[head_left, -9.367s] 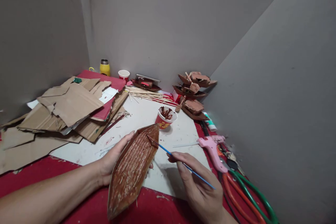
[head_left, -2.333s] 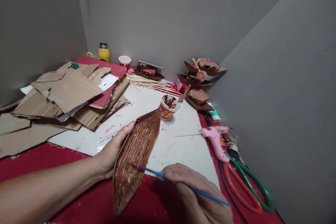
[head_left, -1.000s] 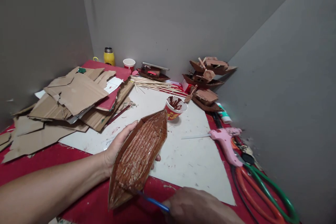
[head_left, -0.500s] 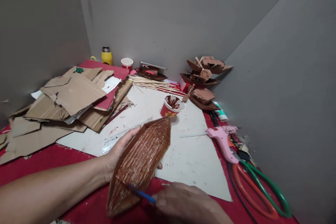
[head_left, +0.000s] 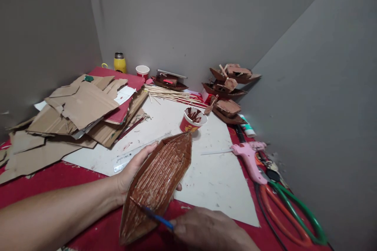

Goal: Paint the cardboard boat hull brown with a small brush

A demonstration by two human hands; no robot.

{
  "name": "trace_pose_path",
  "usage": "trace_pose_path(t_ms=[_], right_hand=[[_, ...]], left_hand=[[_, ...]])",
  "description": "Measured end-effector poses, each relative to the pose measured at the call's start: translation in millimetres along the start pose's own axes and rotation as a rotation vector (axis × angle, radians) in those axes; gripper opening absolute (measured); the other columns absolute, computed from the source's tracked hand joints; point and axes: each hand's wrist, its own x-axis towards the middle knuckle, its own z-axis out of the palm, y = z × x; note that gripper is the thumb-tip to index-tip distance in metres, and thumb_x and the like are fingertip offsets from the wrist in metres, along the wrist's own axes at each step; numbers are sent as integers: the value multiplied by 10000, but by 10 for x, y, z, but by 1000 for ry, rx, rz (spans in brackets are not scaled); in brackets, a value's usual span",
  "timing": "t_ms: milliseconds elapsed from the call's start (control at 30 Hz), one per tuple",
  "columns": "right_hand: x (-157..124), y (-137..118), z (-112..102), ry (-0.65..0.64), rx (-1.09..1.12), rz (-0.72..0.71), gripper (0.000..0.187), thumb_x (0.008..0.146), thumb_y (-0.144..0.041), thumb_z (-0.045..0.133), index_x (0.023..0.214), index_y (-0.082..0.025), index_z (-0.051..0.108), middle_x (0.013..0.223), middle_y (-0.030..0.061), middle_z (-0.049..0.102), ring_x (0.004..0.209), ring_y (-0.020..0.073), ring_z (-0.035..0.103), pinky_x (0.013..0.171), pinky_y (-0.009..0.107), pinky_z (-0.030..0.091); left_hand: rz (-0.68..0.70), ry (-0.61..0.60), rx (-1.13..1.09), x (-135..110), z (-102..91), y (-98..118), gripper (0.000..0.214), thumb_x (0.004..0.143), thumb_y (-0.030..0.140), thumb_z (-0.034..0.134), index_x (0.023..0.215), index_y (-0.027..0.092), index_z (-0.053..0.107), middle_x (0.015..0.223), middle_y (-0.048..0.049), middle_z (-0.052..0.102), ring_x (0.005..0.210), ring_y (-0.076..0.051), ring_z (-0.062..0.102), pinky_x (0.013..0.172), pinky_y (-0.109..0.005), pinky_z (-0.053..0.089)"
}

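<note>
A brown-painted model boat [head_left: 160,172] with ribbed stick flooring lies tilted in my left hand [head_left: 134,168], the fingers wrapped under its hull and the thumb along its left edge. In my right hand [head_left: 206,225] is a paintbrush [head_left: 160,219] with a blue handle, pinched between the fingers. Its tip touches the inside of the boat near the close end. Beyond the boat's far point stands a red and white paper cup [head_left: 191,123] smeared inside with brown paint.
Torn cardboard [head_left: 85,106] is piled on the left. Thin wooden sticks [head_left: 171,95] and several brown model boats [head_left: 228,110] lie at the back. A pink glue gun [head_left: 250,157] and large scissors [head_left: 291,211] with red and green handles are on the right. A ruler [head_left: 129,159] lies behind my left hand.
Very little differs. The brush and my right hand have shifted slightly, with the brush tip still on the boat's inside. My left hand keeps its hold.
</note>
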Motion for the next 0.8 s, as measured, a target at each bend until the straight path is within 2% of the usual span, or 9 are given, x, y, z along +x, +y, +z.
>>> trace_pose_path(t_ms=[67, 133, 267, 367, 433, 633, 800], right_hand=[[27, -36, -33, 43, -9, -12, 280, 1004, -274, 527, 1254, -273, 650, 924, 29, 808, 755, 163, 783, 709, 198, 635], [42, -96, -76, 137, -52, 52, 345, 979, -179, 549, 1309, -254, 617, 1005, 63, 796, 830, 187, 780, 738, 237, 644], [6, -185, -134, 324, -183, 239, 385, 925, -76, 582, 1264, -242, 660, 1057, 88, 776, 896, 230, 767, 783, 329, 655], [-30, -156, -135, 395, -230, 275, 394, 907, -57, 585, 1244, -240, 674, 1031, 81, 774, 891, 227, 761, 795, 345, 652], [-28, -116, -124, 391, -237, 264, 408, 903, -55, 582, 1257, -240, 665, 1041, 82, 770, 906, 226, 755, 795, 344, 649], [13, -84, -101, 257, -145, 150, 461, 908, -23, 562, 1312, -240, 618, 1089, 98, 756, 951, 227, 743, 798, 342, 642], [-26, -38, -141, 314, -211, 191, 485, 902, -15, 551, 1327, -244, 607, 1099, 86, 748, 929, 209, 737, 796, 337, 640]], left_hand=[[7, -6, -10, 7, -3, -6, 707, 963, 582, 287, 919, 44, 743, 707, -157, 755, 588, -221, 712, 606, -295, 561], [29, -15, -36, 10, -7, -20, 666, 967, 557, 314, 880, 62, 750, 694, -135, 755, 591, -210, 712, 617, -294, 569], [17, -60, -23, 1, -22, -43, 694, 957, 587, 323, 825, 64, 760, 691, -128, 756, 566, -188, 704, 535, -253, 547], [-7, -57, 16, -15, -31, -46, 738, 946, 615, 307, 855, 42, 764, 706, -154, 756, 574, -197, 704, 528, -251, 536], [-21, -47, 29, -21, -42, -51, 742, 932, 632, 325, 866, 38, 764, 701, -165, 754, 558, -200, 691, 519, -257, 527], [-37, -36, -9, -3, -87, -71, 738, 913, 660, 365, 841, 40, 759, 707, -170, 756, 554, -196, 681, 543, -263, 523], [-45, -45, 18, -7, -31, -61, 736, 942, 608, 299, 842, 39, 756, 670, -156, 742, 550, -209, 689, 532, -270, 521]])
